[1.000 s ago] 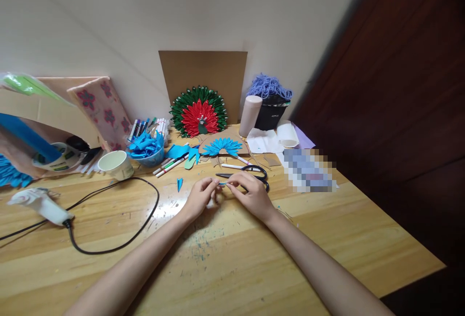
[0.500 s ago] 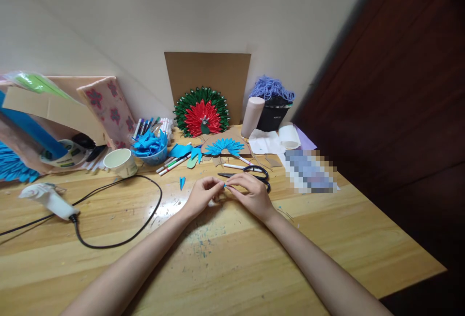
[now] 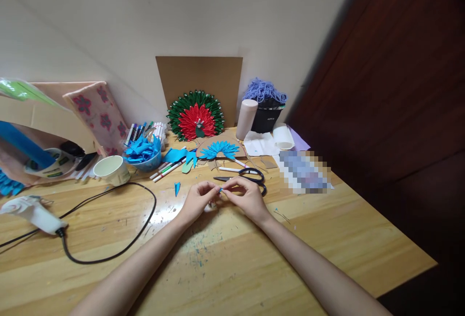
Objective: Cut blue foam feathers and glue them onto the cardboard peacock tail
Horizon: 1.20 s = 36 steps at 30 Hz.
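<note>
My left hand (image 3: 199, 201) and my right hand (image 3: 247, 198) meet over the middle of the table, fingertips pinched together. Between them shows a tiny bit of a blue piece (image 3: 221, 190), mostly covered by the fingers. Just behind my right hand lie black-handled scissors (image 3: 254, 176), blades pointing left. To the left of my left hand a folded blue petal (image 3: 177, 188) rests on the wood. Farther back, a cardboard half-round (image 3: 238, 147) carries a fan of blue petals (image 3: 220, 150). A blue bowl (image 3: 147, 163) holds many blue pieces (image 3: 141, 149).
A white glue gun (image 3: 34, 213) with a looping black cord (image 3: 154, 209) lies at left, near a paper cup (image 3: 112, 171). Against the wall stand a red and green peacock craft (image 3: 198, 117), a pale bottle (image 3: 247, 118) and purple yarn (image 3: 264, 89). Markers (image 3: 169, 170) lie behind my hands.
The view has shifted slightly, so most things sit a little farther left. My hands stay pinched together; the fingers of my right hand have shifted slightly around the blue piece.
</note>
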Tool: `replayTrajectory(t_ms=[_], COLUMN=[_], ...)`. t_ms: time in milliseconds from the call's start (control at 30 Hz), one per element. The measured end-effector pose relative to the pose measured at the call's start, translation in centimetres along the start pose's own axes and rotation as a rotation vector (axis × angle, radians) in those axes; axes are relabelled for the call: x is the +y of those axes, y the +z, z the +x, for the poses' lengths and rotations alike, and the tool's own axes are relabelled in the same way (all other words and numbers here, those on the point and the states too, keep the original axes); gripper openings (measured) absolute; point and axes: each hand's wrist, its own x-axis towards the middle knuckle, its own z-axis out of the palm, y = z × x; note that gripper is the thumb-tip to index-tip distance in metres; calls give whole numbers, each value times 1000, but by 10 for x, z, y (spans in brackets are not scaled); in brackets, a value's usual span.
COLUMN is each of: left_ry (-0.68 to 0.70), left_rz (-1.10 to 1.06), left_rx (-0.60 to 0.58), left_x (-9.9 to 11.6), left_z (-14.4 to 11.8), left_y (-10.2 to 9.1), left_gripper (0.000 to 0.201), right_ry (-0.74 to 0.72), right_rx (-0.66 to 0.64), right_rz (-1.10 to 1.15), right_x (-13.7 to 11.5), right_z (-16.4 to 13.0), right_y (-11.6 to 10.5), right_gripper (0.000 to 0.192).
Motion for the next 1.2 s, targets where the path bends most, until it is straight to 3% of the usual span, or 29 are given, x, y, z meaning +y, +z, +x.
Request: replayTrajectory(t_ms=[500, 1200], left_ry=[-14, 41], left_rz=[91, 61], left_rx=[-12, -59], left_x=[2, 5], left_z=[-3, -4], left_y=[0, 0], left_gripper=[46, 39], right_ry=[-266, -517], right_rx=[-24, -121], right_rz=[-204, -309], right_x=[-6, 1], right_z=[1, -2], right_y=[-10, -12], right_gripper=[8, 14])
